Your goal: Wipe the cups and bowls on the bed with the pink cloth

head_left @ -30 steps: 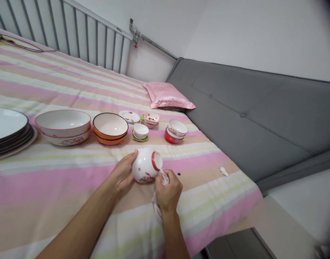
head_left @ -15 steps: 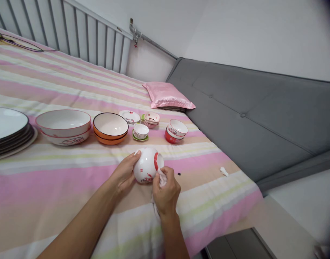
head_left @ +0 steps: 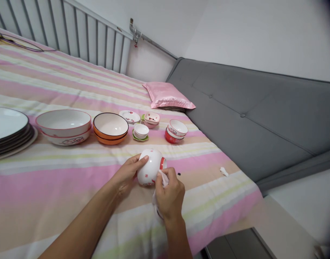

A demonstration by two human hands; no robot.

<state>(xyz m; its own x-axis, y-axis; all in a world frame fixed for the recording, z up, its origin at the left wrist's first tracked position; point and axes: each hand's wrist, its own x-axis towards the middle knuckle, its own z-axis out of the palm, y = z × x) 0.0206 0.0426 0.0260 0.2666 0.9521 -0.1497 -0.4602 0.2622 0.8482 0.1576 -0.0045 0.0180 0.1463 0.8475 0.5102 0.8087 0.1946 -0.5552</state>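
Observation:
A white bowl (head_left: 151,169) with red marks and a red band at its foot is tipped on its side above the bed. My left hand (head_left: 128,174) grips it by the rim, thumb on the outer wall; the other fingers are partly hidden behind the bowl. Pinched in my right hand (head_left: 170,194) is a pale cloth (head_left: 164,178), pressed against the bowl near its red foot. The cloth's lower end hangs down beside the wrist.
Along the bed (head_left: 73,194) stand stacked plates (head_left: 8,124), large white bowls (head_left: 63,124), orange bowls (head_left: 111,136), small plates (head_left: 130,117), small white dishes (head_left: 140,132), pink dishes (head_left: 152,118) and red-white bowls (head_left: 177,129). A crumpled white scrap (head_left: 223,171) lies near the grey headboard (head_left: 248,118).
The bowl has moved slightly to the right and turned in my left hand, so its printed figure shows less. My right hand and the cloth have shifted a little right.

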